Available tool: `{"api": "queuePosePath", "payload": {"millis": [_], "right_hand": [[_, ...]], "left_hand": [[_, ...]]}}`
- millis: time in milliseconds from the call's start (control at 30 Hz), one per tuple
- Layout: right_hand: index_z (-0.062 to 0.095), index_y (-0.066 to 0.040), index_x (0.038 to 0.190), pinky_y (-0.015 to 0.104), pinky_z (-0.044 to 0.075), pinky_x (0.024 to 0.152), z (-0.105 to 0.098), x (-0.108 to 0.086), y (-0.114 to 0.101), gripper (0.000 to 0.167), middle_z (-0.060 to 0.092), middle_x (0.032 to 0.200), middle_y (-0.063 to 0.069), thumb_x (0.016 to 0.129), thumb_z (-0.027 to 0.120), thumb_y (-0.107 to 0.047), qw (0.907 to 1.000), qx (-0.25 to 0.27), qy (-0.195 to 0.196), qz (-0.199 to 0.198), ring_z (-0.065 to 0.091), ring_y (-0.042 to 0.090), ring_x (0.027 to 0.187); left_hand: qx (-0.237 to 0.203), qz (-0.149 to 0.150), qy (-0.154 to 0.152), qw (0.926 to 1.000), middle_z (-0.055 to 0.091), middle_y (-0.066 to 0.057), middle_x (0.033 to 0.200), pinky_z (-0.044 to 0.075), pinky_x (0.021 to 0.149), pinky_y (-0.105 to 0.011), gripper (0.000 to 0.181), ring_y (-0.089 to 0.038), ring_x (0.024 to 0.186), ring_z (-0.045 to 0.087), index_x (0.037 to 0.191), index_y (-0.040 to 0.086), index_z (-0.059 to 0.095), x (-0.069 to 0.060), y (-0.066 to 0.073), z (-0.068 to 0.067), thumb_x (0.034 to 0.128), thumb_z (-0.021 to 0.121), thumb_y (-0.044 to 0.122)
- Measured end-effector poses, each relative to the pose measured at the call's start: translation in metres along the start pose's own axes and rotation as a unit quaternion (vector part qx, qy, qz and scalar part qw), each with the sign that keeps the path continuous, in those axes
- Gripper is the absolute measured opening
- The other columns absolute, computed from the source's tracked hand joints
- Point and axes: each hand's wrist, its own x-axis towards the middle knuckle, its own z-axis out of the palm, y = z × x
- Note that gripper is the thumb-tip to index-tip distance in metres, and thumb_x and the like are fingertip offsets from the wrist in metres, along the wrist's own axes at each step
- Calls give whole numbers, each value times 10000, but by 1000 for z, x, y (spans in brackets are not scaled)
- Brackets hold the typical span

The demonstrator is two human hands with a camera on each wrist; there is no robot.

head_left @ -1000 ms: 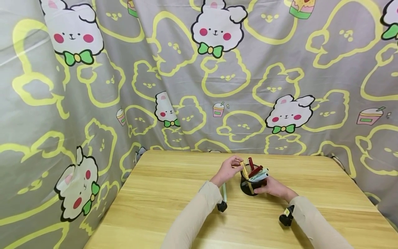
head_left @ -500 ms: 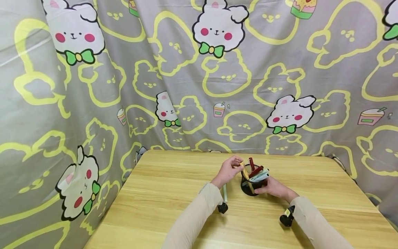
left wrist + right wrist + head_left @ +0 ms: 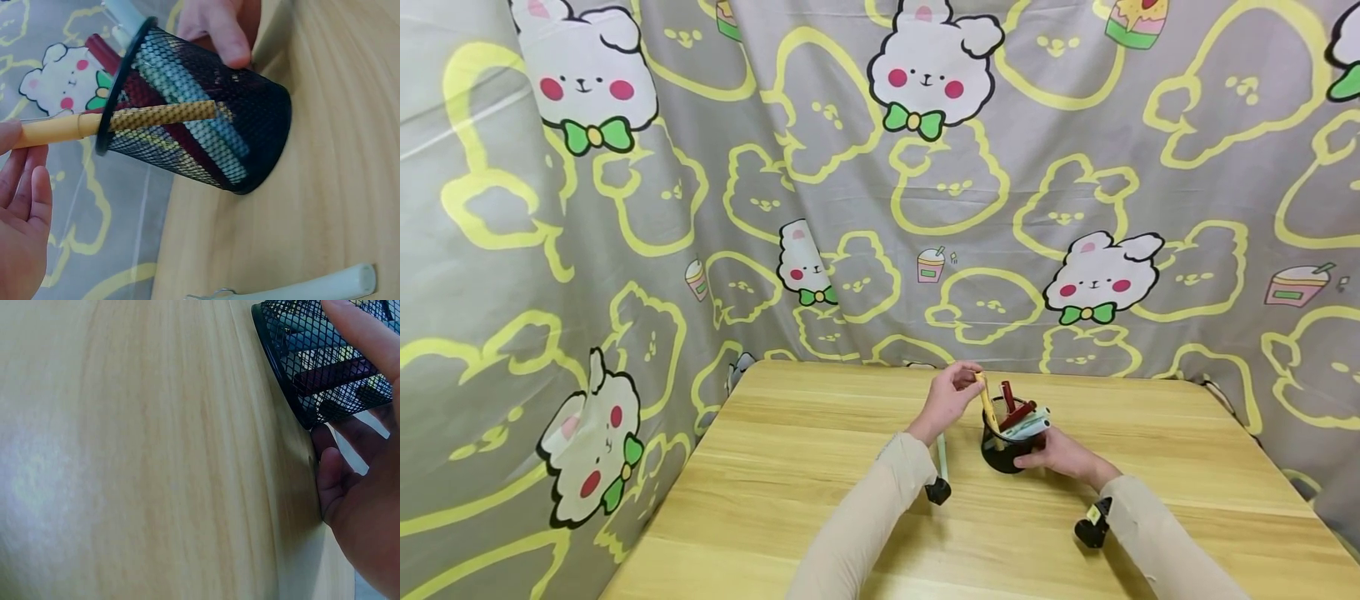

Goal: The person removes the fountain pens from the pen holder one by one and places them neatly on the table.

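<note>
A black mesh cup (image 3: pixel 1002 457) (image 3: pixel 259 128) (image 3: pixel 284 369) stands on the table with several pens inside, among them dark red pens (image 3: pixel 1018 414) (image 3: pixel 105 55) and pale blue-green pens (image 3: pixel 1028 427). My left hand (image 3: pixel 946 403) (image 3: pixel 22 212) pinches the top of a yellow pen (image 3: pixel 987 403) (image 3: pixel 62 129), whose lower part is still within the cup's mesh wall. My right hand (image 3: pixel 1063 457) (image 3: pixel 369 469) grips the cup's right side, thumb at the front. Beside my left wrist lies a pale green pen (image 3: pixel 942 457) (image 3: pixel 325 285) on the table.
The wooden table (image 3: pixel 760 500) reaches back to a grey curtain (image 3: pixel 850 200) with yellow outlines and white rabbits, which also hangs along the left side. A small black device (image 3: pixel 937 492) is at my left wrist and another (image 3: pixel 1092 525) at my right wrist.
My left hand has risen slightly with the yellow pen, which now stands higher out of the cup. My right hand and the cup have hardly moved.
</note>
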Motion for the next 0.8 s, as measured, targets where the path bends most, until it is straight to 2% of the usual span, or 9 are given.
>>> {"api": "queuePosePath", "payload": {"millis": [267,467,667,800], "right_hand": [[399,47,1368,169,350,926,1,0,0,706,472,1337,233,797,769,-140,9998,-71,-31,-163,417,344,1224],[458,28,1327,204,369,917,-1,-1,0,645,508,1303,208,799,770,-171,9997,-248,-25,-80,439,326,1201],[485,35,1299,267,382,929,-2,-2,0,602,539,1267,198,809,762,-179,9992,-392,-12,-111,471,299,1174],[475,23,1310,248,378,928,-2,-2,0,617,530,1280,189,808,765,-186,9991,-420,18,-89,459,268,1184]], "left_hand": [[-210,199,256,9993,663,-35,934,508,779,-250,211,-103,840,611,1095,74,632,7,11,-6,887,665,83],[-417,364,391,9977,668,-86,947,517,780,-263,224,-137,847,626,1105,41,625,13,23,-15,887,663,76],[-625,295,403,9968,657,-94,955,528,792,-351,272,-163,840,621,1154,-2,599,17,37,-30,893,650,54],[-694,309,511,9958,643,-96,943,529,775,-352,269,-121,818,599,1150,-51,589,12,55,-43,892,633,10]]}}
